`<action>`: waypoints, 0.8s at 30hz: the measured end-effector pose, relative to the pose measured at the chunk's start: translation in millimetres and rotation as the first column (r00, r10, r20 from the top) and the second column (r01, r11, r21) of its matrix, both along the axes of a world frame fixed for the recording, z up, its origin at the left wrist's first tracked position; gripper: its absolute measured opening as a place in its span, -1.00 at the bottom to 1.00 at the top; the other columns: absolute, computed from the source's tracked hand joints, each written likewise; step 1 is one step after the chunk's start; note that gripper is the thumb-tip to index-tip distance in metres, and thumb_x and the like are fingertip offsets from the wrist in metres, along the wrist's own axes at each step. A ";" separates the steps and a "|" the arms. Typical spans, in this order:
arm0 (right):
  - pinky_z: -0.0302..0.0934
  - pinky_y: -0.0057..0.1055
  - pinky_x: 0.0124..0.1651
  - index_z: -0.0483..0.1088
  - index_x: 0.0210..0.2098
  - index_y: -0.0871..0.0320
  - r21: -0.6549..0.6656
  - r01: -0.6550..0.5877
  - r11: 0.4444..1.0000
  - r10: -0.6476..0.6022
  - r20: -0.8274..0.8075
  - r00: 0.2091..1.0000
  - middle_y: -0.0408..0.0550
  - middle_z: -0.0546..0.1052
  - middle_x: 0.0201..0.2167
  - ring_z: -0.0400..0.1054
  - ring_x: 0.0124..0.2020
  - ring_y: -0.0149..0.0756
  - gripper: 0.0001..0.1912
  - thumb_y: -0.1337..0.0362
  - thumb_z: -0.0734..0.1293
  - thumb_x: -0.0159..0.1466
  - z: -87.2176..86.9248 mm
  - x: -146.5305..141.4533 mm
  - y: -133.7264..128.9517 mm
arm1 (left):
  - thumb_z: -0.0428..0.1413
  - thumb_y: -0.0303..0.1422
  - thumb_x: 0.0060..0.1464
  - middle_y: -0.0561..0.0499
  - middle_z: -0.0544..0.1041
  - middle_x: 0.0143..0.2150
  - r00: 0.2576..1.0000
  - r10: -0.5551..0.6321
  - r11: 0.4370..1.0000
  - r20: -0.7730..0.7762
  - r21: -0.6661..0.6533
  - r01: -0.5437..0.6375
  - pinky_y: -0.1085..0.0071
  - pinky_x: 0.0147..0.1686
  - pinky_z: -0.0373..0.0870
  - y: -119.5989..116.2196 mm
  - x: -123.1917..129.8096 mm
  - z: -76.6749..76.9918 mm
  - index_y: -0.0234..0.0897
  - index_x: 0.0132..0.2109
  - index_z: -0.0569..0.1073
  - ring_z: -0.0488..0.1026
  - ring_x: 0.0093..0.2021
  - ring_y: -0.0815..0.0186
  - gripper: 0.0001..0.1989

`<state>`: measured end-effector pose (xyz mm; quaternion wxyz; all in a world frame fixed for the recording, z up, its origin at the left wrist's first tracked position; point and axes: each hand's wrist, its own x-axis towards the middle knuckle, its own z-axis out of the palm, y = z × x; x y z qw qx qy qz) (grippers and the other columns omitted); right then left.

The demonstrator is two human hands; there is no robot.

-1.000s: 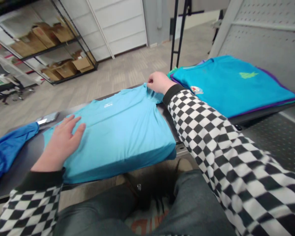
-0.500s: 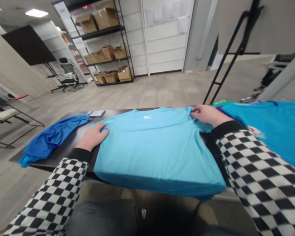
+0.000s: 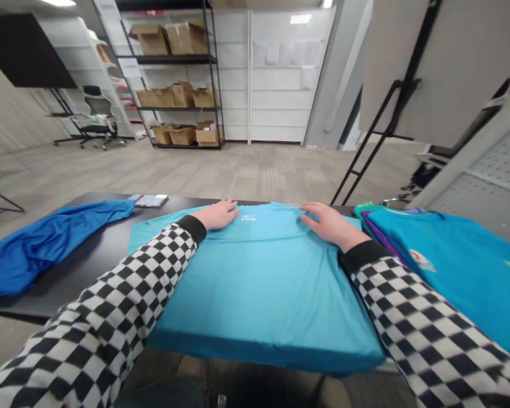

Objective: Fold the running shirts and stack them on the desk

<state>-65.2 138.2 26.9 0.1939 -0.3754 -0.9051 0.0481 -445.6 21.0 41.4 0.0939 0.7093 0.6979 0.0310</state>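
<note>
A light blue T-shirt lies spread over the dark table, its bottom hem hanging past the near edge. Small white lettering shows below its collar. My left hand rests flat on the shirt near the collar, left of the lettering, fingers stretched out. On the other side of the lettering, my right hand touches the shirt's shoulder area with its fingers apart. Neither hand grips the cloth. My right forearm covers part of the right sleeve side.
A crumpled darker blue garment lies at the table's left, with a phone-like flat object behind it. Several shirts are stacked at right, a bright blue shirt on top. A black stand rises beyond the table.
My left hand has moved right from the left sleeve to beside the collar. My right hand has let go of the right shoulder and shifted slightly left. The view has tilted.
</note>
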 end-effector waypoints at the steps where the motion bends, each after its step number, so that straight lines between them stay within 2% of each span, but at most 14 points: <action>1: 0.25 -0.04 0.58 0.59 0.34 0.12 -0.035 -0.017 0.999 0.018 0.040 0.999 0.16 0.57 0.39 0.45 0.43 0.05 -0.49 0.09 0.27 0.54 -3.4 -2.2 0.1 | -0.24 0.02 0.53 -0.23 0.00 0.74 1.000 0.009 1.000 -0.003 0.001 -0.009 -0.06 0.66 -0.06 4.7 0.0 -8.3 -0.34 0.69 0.14 -0.07 0.74 -0.05 -0.19; 3: 0.13 0.02 0.65 0.50 0.46 0.11 -0.104 0.007 0.995 0.007 0.132 0.991 0.16 0.43 0.53 0.29 0.57 0.06 -0.42 0.05 0.25 0.56 -9.2 -4.1 2.5 | -0.25 0.09 0.52 -0.21 -0.05 0.75 1.000 0.004 0.999 -0.005 0.034 -0.004 -0.18 0.66 -0.13 9.2 -2.5 -21.2 -0.28 0.71 0.08 -0.12 0.75 -0.11 -0.16; 5: 0.00 0.12 0.69 0.38 0.55 0.10 -0.154 0.069 0.986 -0.034 0.219 0.975 0.15 0.25 0.63 0.10 0.66 0.07 -0.36 0.00 0.21 0.60 -12.3 -4.7 6.0 | -0.25 0.14 0.51 -0.21 -0.08 0.76 1.000 -0.008 0.998 -0.002 0.057 0.008 -0.21 0.66 -0.17 10.5 -5.5 -27.0 -0.27 0.72 0.05 -0.14 0.75 -0.12 -0.12; 7: -0.11 0.22 0.70 0.27 0.62 0.08 -0.182 0.117 0.976 -0.064 0.274 0.959 0.13 0.13 0.68 -0.03 0.71 0.10 -0.31 -0.05 0.17 0.62 -12.9 -5.5 8.4 | -0.25 0.17 0.50 -0.22 -0.10 0.76 1.000 -0.002 0.999 -0.003 0.052 0.002 -0.22 0.66 -0.18 11.9 -6.8 -26.7 -0.28 0.72 0.03 -0.15 0.75 -0.12 -0.10; 10: -0.18 0.30 0.70 0.20 0.65 0.04 -0.195 0.142 0.971 -0.076 0.311 0.947 0.11 0.06 0.70 -0.12 0.72 0.16 -0.28 -0.10 0.13 0.62 -10.9 -7.2 7.7 | -0.24 0.20 0.49 -0.21 -0.14 0.77 1.000 0.023 1.000 -0.011 0.005 -0.023 -0.22 0.66 -0.20 14.4 -5.4 -22.4 -0.28 0.73 0.00 -0.19 0.75 -0.12 -0.07; 12: -0.17 0.31 0.69 0.19 0.66 0.04 -0.202 0.152 0.968 -0.082 0.318 0.945 0.11 0.06 0.70 -0.14 0.72 0.19 -0.26 -0.12 0.13 0.61 -8.4 -7.3 4.1 | -0.25 0.21 0.48 -0.22 -0.15 0.77 0.999 0.035 0.999 -0.012 -0.008 -0.036 -0.21 0.66 -0.20 14.3 -4.2 -21.2 -0.28 0.73 -0.02 -0.20 0.76 -0.12 -0.06; 16: -0.11 0.32 0.68 0.23 0.64 -0.07 -0.231 0.156 0.960 -0.079 0.312 0.947 0.07 0.09 0.69 -0.12 0.72 0.21 -0.25 -0.18 0.23 0.56 -1.4 -3.6 -6.3 | -0.26 0.20 0.49 -0.29 -0.10 0.76 0.998 0.045 0.997 -0.038 0.061 -0.043 -0.31 0.64 -0.26 9.3 -2.2 -21.4 -0.32 0.72 0.02 -0.14 0.75 -0.16 -0.06; 20: -0.20 0.40 0.67 0.25 0.62 0.00 -0.155 0.104 0.982 -0.068 0.221 0.973 0.12 0.12 0.68 -0.10 0.72 0.19 -0.27 -0.13 0.24 0.57 5.8 1.5 -10.0 | -0.25 0.10 0.53 -0.33 -0.02 0.74 0.995 0.017 0.992 -0.103 0.123 -0.005 -0.35 0.63 -0.32 12.7 16.3 -11.4 -0.34 0.68 0.14 -0.12 0.74 -0.20 -0.16; 22: -0.18 0.36 0.68 0.31 0.59 0.04 -0.082 0.130 0.988 -0.115 0.164 0.980 0.12 0.21 0.65 -0.02 0.70 0.15 -0.33 -0.06 0.20 0.60 8.2 4.8 -6.9 | -0.28 0.01 0.56 -0.29 0.00 0.74 0.996 -0.068 0.989 -0.063 0.124 0.075 -0.23 0.65 -0.23 21.6 36.9 -3.4 -0.32 0.67 0.16 -0.10 0.74 -0.10 -0.22; 24: -0.04 0.23 0.67 0.41 0.52 0.09 -0.027 0.177 0.984 -0.173 0.127 0.977 0.15 0.37 0.57 0.15 0.64 0.14 -0.39 0.00 0.20 0.60 9.7 9.5 -1.8 | -0.27 -0.03 0.56 -0.24 0.01 0.75 0.983 -0.181 0.978 -0.004 0.103 0.181 0.00 0.67 -0.12 33.7 62.5 2.6 -0.31 0.68 0.16 -0.05 0.74 0.05 -0.25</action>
